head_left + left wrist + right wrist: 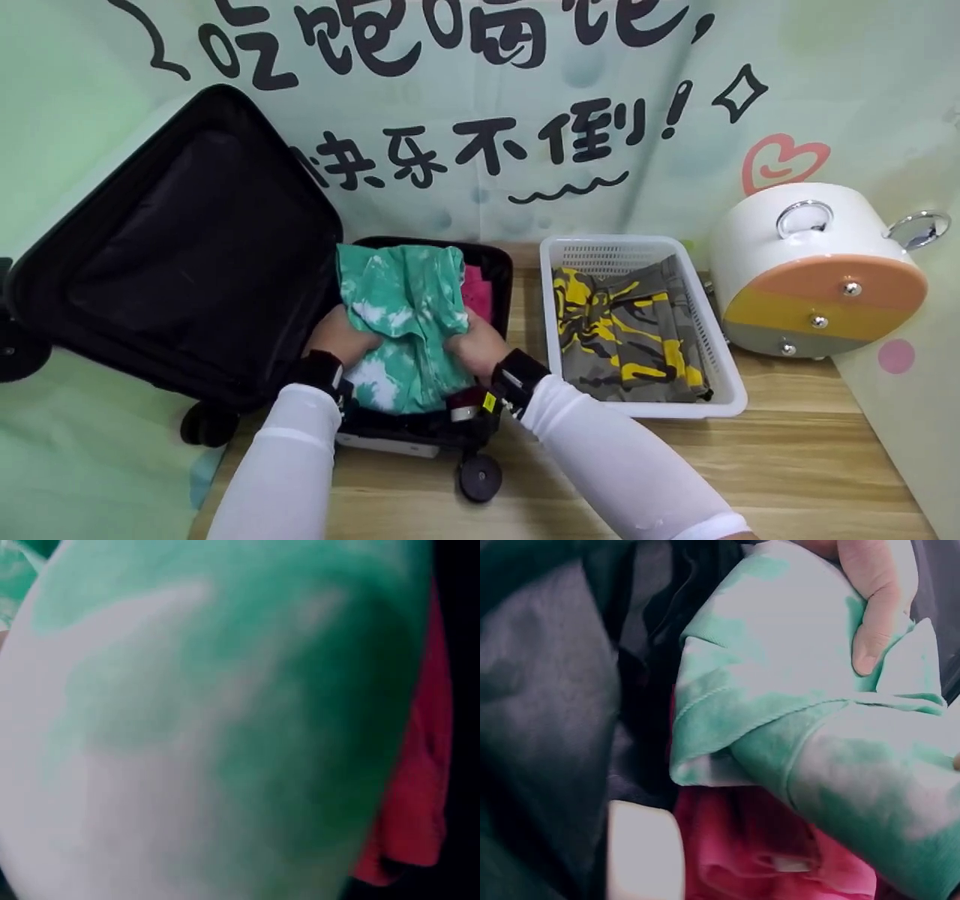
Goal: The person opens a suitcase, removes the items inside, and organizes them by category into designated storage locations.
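We grasp the green-and-white tie-dye cotton garment (405,322) with both hands — left hand (341,341), right hand (476,346) — inside the open black hard-shell suitcase (187,247).

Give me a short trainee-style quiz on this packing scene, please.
1. True or false: both hands, left and right, grip the green shirt.
2. Where does the camouflage cloth lie? A) in the suitcase B) in the white basket C) on the bare table
3. What colour is the garment under the green shirt?

Key: 1 true; 2 B; 3 pink-red.
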Motion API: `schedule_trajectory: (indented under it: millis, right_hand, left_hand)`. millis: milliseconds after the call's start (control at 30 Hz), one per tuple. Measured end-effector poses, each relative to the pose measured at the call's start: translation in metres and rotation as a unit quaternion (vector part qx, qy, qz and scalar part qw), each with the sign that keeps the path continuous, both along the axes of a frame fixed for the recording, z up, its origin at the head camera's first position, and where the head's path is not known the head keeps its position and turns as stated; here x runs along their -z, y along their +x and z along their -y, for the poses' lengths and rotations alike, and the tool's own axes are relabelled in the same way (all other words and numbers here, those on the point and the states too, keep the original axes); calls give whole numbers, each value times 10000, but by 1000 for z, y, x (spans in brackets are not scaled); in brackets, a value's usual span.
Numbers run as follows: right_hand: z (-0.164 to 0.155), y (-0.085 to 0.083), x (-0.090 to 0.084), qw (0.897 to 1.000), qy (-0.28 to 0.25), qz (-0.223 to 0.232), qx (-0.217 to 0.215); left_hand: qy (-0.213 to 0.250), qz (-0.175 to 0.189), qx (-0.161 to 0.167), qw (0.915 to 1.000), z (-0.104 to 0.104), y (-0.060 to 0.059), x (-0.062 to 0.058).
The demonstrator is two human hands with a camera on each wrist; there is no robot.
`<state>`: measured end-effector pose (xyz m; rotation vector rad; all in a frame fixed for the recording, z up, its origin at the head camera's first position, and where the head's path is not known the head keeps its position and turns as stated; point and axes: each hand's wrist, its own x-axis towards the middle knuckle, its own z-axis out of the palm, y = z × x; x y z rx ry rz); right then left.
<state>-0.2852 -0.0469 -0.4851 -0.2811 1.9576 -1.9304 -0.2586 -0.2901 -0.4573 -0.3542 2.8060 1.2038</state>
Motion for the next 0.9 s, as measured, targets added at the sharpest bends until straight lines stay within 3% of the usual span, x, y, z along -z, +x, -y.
schedule_trajectory:
  millis: [233, 400, 633, 900]
  right_hand:
    - [-21, -2, -18, 9994, -329, -35, -60]
    - [-45, -2, -32, 9996, -273, -84, -70]
    - [-99, -7, -54, 9996, 39, -256, -58]
    - [-162, -8, -67, 9988, 30, -465, 154]
  left_hand:
    - [-169, -312, -96, 9993, -16, -1, -18]
    - [-187, -454, -24, 9988, -36, -1, -31]
    - [175, -655, 121, 9976, -83, -9, -47]
    - [746, -634, 488, 9940, -139, -18, -51]
